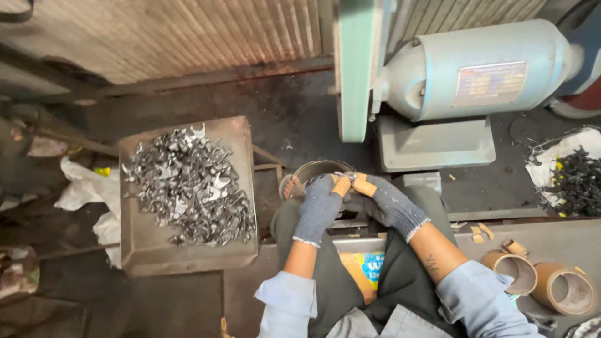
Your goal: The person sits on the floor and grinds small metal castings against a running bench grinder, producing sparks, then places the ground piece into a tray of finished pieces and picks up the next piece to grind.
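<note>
Two gloved hands, left hand [319,203] and right hand [388,201], pinch one small shiny metal piece [348,179] together just below the green grinder belt [355,69]; the next move likely needs a steady push up.

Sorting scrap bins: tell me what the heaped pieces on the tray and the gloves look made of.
Heaped pieces: likely bare metal, shiny silver-grey with bright glints, thin stamped shapes. Tray: dull grey, probably sheet metal. Gloves, left hand and right hand: blue-grey knitted fabric with white cuffs.
</note>
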